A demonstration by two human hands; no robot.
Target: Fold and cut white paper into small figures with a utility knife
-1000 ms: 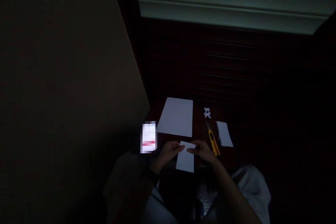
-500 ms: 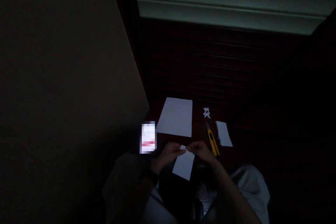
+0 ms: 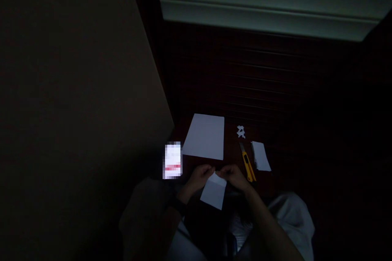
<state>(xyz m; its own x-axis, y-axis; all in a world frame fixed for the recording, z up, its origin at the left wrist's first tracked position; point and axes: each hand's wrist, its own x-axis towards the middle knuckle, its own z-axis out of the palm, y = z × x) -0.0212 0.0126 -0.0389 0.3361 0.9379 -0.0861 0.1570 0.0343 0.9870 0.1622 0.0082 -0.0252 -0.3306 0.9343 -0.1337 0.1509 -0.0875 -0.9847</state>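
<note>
A small white sheet of paper (image 3: 213, 193) hangs over the near table edge, with a crease across its upper part. My left hand (image 3: 201, 174) pinches its upper left corner. On the upper right side, my right hand (image 3: 233, 175) grips the same paper between thumb and fingers. The fingertips of both hands are close together and partly dark. Just right of my right hand lies a yellow utility knife (image 3: 247, 163) with its blade pointing away from me.
A large white sheet (image 3: 206, 136) lies beyond my hands. Several small paper scraps (image 3: 241, 131) sit at the back right. Beside the knife is a stack of small papers (image 3: 261, 156). A bright blurred screen (image 3: 173, 160) is at left, near a wall (image 3: 92, 69).
The paper's upper part has bent along a crease that now shows across it. My left thumb has moved slightly up to the corner. Everything on the table stays put.
</note>
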